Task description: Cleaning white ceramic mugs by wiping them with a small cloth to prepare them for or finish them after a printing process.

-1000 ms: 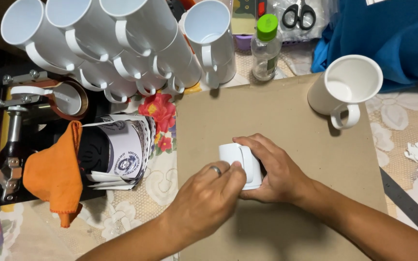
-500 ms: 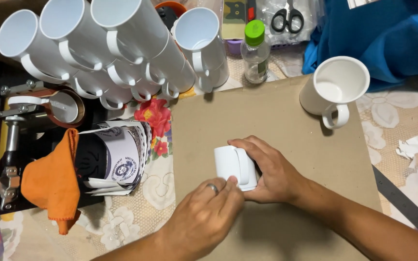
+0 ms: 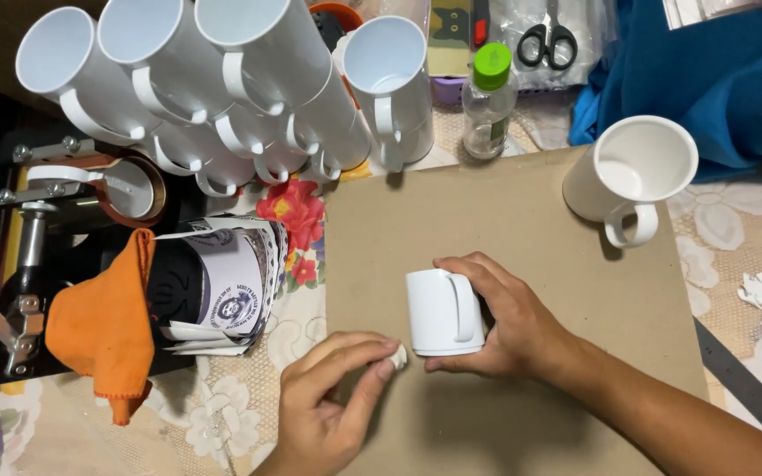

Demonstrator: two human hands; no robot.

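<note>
On the brown board (image 3: 522, 220), mid-sheet, the right hand (image 3: 509, 322) is gripping a white mug (image 3: 441, 313) lying sideways, handle up. The left hand (image 3: 332, 401) is pinching a small white scrap (image 3: 398, 356) just beside the mug's rim. Bare board is lying open toward the upright mug (image 3: 632, 172); stacked mugs (image 3: 222, 88) are crowding the far-left edge.

One camera only, worn on the person's head, looks steeply down from close above the brown cardboard sheet (image 3: 522, 220), which fills the frame's middle.
</note>
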